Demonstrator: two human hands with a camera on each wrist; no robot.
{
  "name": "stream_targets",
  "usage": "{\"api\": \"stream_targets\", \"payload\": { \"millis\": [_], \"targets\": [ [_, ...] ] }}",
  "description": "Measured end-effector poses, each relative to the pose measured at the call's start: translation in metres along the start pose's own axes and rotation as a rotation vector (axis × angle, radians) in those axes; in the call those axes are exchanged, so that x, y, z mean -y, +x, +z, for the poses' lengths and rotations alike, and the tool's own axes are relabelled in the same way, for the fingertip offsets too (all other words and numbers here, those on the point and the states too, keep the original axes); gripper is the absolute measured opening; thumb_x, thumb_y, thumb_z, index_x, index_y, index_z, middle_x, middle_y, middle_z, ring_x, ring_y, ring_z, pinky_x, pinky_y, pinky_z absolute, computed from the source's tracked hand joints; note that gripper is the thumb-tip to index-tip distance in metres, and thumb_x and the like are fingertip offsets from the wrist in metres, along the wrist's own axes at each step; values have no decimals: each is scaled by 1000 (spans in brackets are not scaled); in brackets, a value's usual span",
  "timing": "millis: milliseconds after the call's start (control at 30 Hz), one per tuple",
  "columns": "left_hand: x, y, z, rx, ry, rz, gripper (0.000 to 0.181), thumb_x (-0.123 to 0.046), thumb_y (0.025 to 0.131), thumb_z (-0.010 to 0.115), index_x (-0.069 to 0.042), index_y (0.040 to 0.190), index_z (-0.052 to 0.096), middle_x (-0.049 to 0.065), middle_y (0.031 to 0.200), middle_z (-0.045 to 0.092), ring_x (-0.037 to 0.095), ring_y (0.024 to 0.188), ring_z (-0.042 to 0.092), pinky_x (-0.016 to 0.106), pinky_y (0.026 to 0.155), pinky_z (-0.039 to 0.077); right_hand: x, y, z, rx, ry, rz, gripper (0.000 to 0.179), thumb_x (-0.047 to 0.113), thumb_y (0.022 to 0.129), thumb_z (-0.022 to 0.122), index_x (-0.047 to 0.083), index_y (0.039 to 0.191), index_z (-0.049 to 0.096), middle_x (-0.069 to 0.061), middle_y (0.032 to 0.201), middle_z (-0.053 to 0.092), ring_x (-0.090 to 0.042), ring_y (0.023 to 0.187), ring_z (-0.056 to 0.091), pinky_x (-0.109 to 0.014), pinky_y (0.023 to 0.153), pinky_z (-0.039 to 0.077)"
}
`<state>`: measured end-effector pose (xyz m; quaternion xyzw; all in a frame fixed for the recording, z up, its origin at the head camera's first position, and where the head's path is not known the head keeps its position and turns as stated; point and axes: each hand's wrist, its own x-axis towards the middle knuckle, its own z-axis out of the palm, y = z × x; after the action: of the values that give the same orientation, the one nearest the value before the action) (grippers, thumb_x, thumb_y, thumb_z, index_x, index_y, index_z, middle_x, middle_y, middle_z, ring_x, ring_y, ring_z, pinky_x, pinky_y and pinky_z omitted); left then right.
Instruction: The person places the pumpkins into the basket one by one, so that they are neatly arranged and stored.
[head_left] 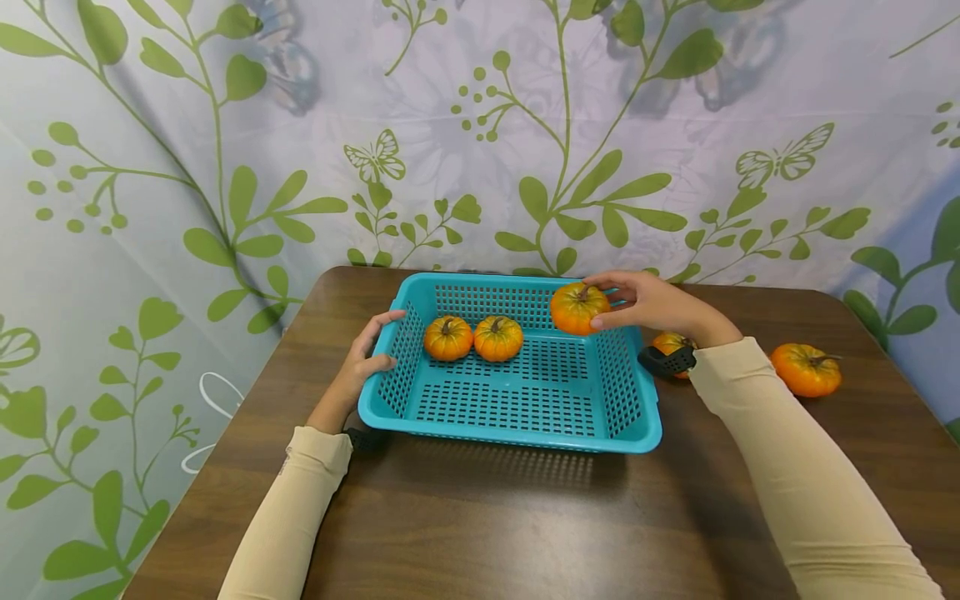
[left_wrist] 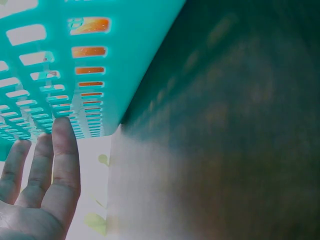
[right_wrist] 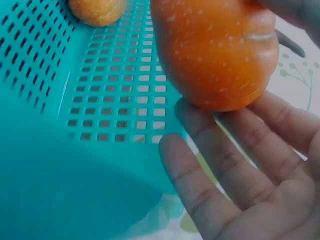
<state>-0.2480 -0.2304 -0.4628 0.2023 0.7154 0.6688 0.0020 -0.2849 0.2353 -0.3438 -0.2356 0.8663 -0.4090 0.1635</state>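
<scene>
From the head, the left hand (head_left: 352, 367) is on the left edge of a blue basket (head_left: 510, 436) with two small pumpkins (head_left: 447, 338) inside. The right hand (head_left: 648, 302) holds a big pumpkin (head_left: 577, 310) over the basket's right end. Two more pumpkins (head_left: 806, 370) sit on the table (head_left: 465, 525), to the right.

From the left wrist, three fingers (left_wrist: 65, 155) look almost straight, by the basket's side.

From the right wrist, the hand is part open, pinching the big pumpkin.

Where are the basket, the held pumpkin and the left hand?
Basket (head_left: 506, 384): head view, middle of its floor.
Held pumpkin (head_left: 576, 313): head view, orange side below the stem.
Left hand (head_left: 354, 365): head view, back of the hand.
</scene>
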Motion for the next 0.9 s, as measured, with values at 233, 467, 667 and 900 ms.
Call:
{"api": "stream_targets", "payload": {
  "millis": [233, 467, 667, 900],
  "targets": [
    [1, 1, -1, -5, -2, -14, 76, -2, 84, 51, 5, 159, 38, 27, 166, 32, 44, 138, 42, 31, 100, 48, 6, 12, 4, 7, -1, 18, 72, 16, 99, 77, -3, 161, 45, -28, 159, 48, -50, 144, 50, -61, 113, 46],
    [0, 1, 0, -1, -5, 8, 75, -1, 85, 50, 7, 158, 37, 28, 164, 34, 44, 137, 43, 29, 101, 49, 8, 23, 14, 19, 31, 4, 70, 11, 99, 77, -5, 159, 45, -28, 157, 49, -48, 144, 50, -57, 113, 46],
    [-1, 0, 0, 5, -10, 2, 75, -1, 85, 49, 6, 159, 36, 28, 165, 33, 45, 139, 42, 30, 100, 49, 6, 30, 22, 25, 51, 17, 70, 12, 99, 77, -5, 159, 45, -28, 158, 48, -50, 147, 45, -62, 116, 41],
    [0, 0, 0, 4, -12, -14, 76, -1, 85, 50, 4, 159, 37, 27, 165, 33, 45, 138, 43, 31, 100, 49, 2, 38, 30, 29, 62, 58, 71, 10, 99, 76, -8, 159, 43, -32, 153, 49, -52, 142, 48, -60, 114, 43]
  ]
}}
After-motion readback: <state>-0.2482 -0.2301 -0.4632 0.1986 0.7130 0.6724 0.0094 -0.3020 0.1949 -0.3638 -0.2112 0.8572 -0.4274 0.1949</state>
